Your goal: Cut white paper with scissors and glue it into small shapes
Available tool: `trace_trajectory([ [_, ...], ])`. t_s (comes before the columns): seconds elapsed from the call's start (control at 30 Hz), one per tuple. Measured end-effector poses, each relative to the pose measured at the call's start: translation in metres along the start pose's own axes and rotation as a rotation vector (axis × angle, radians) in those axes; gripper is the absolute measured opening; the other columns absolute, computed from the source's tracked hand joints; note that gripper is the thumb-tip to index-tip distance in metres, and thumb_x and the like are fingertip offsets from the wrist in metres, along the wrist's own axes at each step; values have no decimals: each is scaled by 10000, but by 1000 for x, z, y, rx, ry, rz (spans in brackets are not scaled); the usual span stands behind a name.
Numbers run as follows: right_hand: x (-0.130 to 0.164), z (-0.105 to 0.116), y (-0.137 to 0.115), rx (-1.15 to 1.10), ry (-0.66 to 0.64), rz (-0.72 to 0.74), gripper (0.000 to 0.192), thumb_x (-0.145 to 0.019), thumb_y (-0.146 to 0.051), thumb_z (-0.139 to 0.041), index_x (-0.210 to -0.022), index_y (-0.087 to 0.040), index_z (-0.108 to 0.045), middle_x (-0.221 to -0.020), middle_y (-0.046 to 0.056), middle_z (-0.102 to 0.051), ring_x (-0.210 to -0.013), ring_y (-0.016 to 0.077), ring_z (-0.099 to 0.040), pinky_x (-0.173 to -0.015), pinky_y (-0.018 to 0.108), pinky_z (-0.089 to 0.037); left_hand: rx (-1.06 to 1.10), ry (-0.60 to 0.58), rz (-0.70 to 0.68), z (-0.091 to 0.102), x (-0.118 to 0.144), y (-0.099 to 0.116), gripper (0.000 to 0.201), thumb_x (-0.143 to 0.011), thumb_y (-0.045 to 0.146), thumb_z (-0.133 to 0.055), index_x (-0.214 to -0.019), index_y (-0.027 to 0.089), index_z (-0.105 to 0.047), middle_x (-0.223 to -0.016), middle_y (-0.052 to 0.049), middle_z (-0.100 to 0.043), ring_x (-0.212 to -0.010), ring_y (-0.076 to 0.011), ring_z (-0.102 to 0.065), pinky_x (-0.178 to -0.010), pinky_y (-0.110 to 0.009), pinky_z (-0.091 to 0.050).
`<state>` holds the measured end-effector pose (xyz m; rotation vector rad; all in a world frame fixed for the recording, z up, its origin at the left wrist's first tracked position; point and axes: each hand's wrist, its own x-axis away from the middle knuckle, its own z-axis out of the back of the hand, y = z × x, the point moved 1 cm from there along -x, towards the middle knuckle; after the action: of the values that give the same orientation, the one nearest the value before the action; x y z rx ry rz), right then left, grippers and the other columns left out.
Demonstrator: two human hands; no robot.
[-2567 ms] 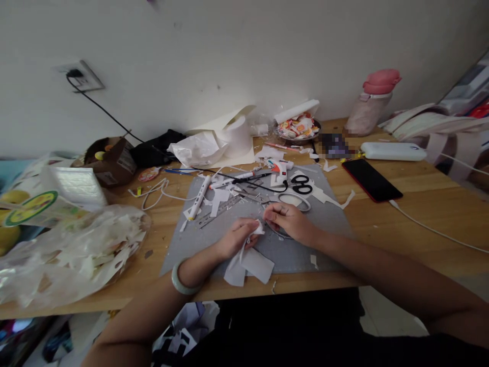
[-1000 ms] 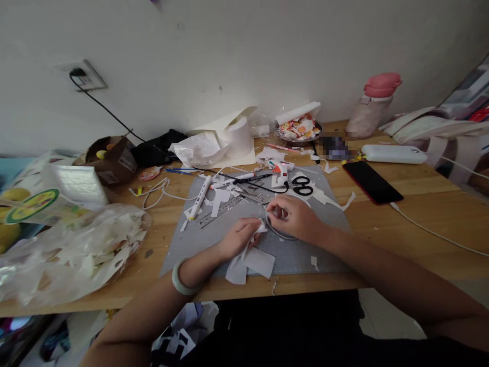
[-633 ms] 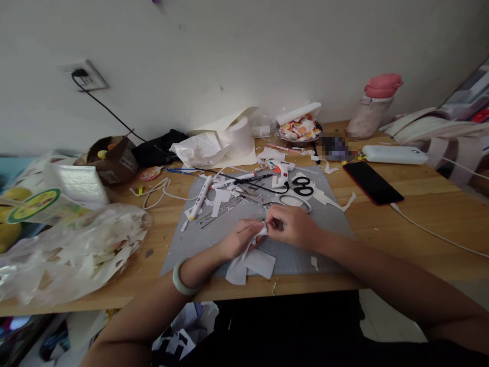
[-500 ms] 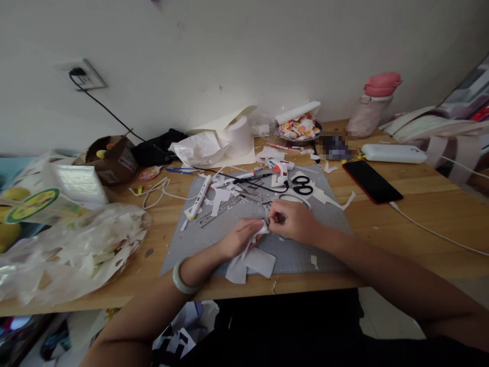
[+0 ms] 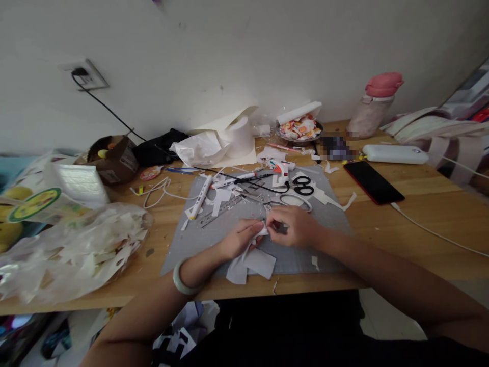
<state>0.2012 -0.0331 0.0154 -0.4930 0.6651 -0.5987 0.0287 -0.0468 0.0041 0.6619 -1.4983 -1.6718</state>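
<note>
My left hand [image 5: 241, 238] is closed on a white piece of paper [image 5: 239, 266], which hangs down below my fingers over the grey mat [image 5: 179, 255]. Close beside it, my right hand [image 5: 291, 224] has its fingers pinched together at the paper's upper end. Whether a small thing sits between those right fingertips is too small to make out. A flat white paper piece [image 5: 263, 262] lies under the held one. Just beyond my right hand are scissors with pale handles [image 5: 300, 200], partly covered, and black-handled scissors [image 5: 303, 186].
Behind the hands lie a glue gun [image 5: 282, 172], a white pen with a cable [image 5: 201, 198], a metal ruler [image 5: 221, 211] and paper scraps. A phone [image 5: 373, 182], power bank [image 5: 395, 153] and pink-capped bottle [image 5: 372, 107] stand right. A plastic bag of scraps [image 5: 76, 250] lies left.
My right hand has shifted slightly and its fingers have turned a little at the paper's end. The left hand stays almost still, holding the paper.
</note>
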Motion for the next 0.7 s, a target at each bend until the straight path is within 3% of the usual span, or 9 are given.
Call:
trace_trajectory([
  [0.27, 0, -5, 1, 116, 47, 11, 83, -687, -119, -505, -640, -185, -485, -601, -22, -516, -559, 96, -429, -549, 220, -296, -5, -2, 25, -1, -2, -1, 395, -827, 447, -385, -552, 167, -426, -497, 33, -412, -477, -88, -369, -485, -230, -310],
  [0.43, -3, 1, 9, 148, 69, -101, 87, -668, -127, -527, -621, -186, -484, -607, -22, -515, -561, 95, -432, -548, 218, -291, 2, -7, 17, 0, -2, -4, 392, -851, 438, -356, -568, 173, -411, -488, 38, -390, -456, -86, -344, -464, -229, -288],
  [0.57, -4, 9, 19, 79, 168, -256, 65, -697, -145, -534, -653, -182, -505, -607, -26, -523, -553, 90, -453, -548, 207, -326, -56, -42, -16, 2, 1, -3, 423, -858, 439, -341, -544, 169, -424, -479, 30, -406, -465, -89, -370, -481, -230, -299],
  [0.7, -4, 8, 16, 2, 143, -130, 66, -766, -178, -510, -752, -172, -574, -647, -10, -568, -576, 92, -494, -572, 206, -371, -34, -26, -17, 1, 0, -1, 412, -850, 431, -352, -546, 166, -433, -475, 32, -411, -456, -83, -365, -474, -227, -300],
])
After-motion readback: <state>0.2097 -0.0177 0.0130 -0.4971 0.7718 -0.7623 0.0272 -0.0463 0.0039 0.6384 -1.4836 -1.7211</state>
